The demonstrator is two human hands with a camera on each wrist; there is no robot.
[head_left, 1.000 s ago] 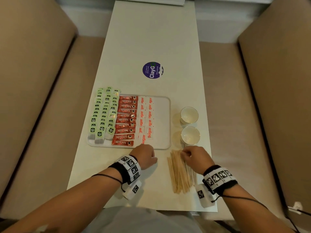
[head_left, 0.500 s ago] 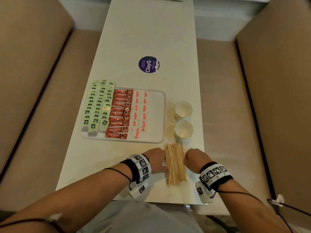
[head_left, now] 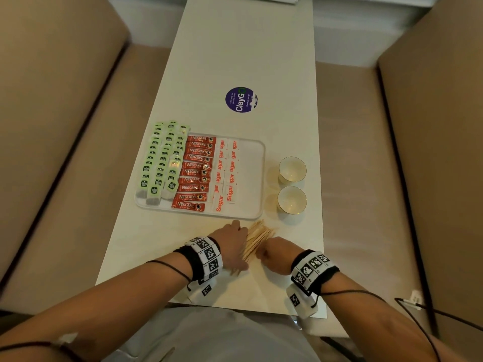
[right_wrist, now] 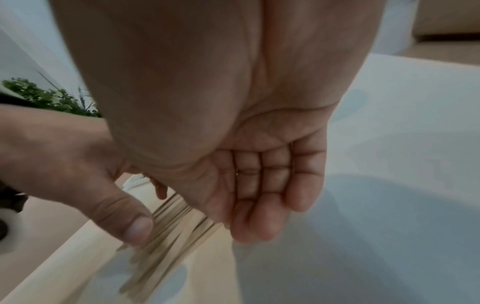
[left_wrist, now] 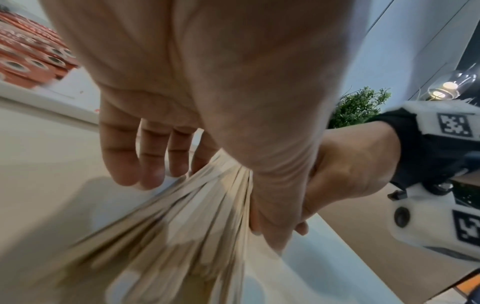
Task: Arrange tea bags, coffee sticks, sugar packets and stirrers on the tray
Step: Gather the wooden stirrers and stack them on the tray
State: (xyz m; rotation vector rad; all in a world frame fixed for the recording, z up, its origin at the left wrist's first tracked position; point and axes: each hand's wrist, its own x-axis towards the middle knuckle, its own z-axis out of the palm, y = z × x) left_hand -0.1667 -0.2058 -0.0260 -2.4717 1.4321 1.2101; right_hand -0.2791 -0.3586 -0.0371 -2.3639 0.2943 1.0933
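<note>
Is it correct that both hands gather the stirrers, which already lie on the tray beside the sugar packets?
Not quite. The stirrers lie on the table, in front of the tray, as the head view shows. Both the left hand and the right hand do gather them.

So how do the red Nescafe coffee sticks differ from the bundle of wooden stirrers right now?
The red Nescafe coffee sticks lie in a neat column on the white tray; the wooden stirrers lie off it on the white table, fanned and slanted. The sticks lie untouched; the left hand and right hand squeeze the stirrers between them. Both are long and thin.
</note>
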